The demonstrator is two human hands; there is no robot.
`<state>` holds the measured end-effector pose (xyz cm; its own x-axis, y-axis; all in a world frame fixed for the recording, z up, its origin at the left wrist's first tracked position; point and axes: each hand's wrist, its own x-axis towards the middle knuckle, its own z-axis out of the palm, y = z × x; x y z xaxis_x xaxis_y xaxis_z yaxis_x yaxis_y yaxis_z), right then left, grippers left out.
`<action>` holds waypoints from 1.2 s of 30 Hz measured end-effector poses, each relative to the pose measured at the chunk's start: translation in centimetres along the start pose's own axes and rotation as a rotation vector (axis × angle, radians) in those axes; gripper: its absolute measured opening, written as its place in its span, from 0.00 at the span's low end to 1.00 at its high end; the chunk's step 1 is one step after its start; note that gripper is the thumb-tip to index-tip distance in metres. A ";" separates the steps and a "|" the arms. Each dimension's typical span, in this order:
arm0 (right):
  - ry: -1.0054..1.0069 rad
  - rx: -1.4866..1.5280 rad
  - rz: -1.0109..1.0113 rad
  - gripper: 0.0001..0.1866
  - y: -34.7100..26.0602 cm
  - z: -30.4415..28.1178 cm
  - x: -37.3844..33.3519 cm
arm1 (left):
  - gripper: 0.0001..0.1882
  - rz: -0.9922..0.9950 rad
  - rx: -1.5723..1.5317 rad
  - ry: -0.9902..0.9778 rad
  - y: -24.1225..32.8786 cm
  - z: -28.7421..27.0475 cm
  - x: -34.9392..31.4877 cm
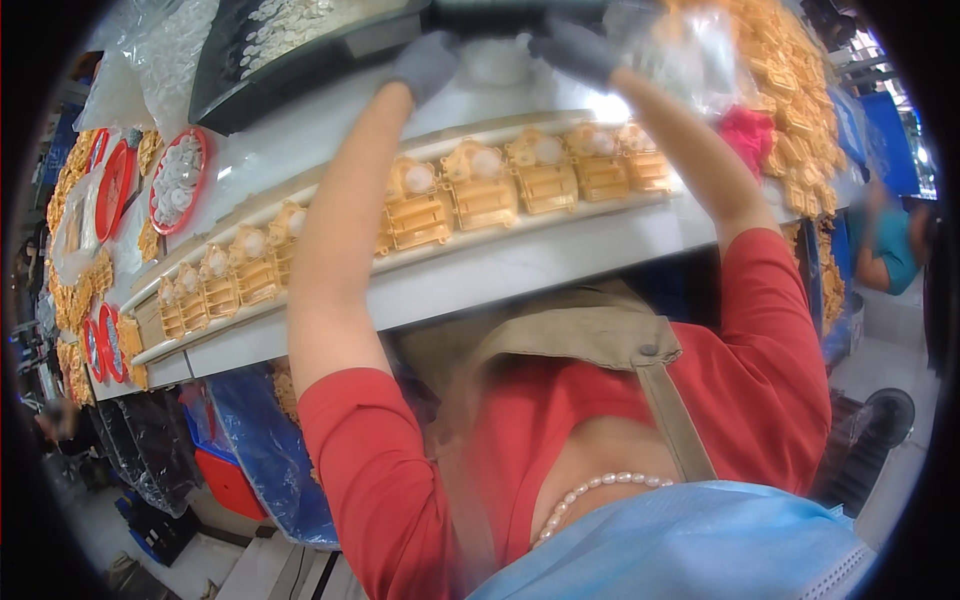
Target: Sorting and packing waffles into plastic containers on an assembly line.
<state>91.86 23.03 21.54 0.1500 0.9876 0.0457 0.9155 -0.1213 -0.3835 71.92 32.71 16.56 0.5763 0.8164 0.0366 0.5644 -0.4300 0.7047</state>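
Observation:
Both my hands wear dark grey gloves and reach to the far side of the white worktable. My left hand [428,68] is by the near edge of a black tray [335,62]; its fingers are blurred. My right hand [575,52] is at the near side of a dark object [510,15] at the top edge, and its grip is too smeared to make out. A pale, blurred round shape [495,62] lies between the hands. Nearer me, a row of yellow plastic housings [484,190], each with a whitish round part on it, lies along a pale rail [430,255].
Small white parts [290,30] fill the black tray. Red bowls [178,182] hold white pieces at the left. Yellow housings are heaped at the right [790,90], beside a clear plastic bag [690,55] and a pink cloth [748,138]. Another person [890,245] is at far right.

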 end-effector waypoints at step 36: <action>0.084 -0.375 -0.331 0.11 -5.1 1.0 -5.8 | 0.29 -0.082 -0.587 0.088 1.8 -5.3 -12.8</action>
<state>85.92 18.07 22.35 -0.1552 0.9697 0.1884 0.9878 0.1540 0.0213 62.42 23.55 21.15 0.4798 0.8773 0.0066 0.1694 -0.1000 0.9805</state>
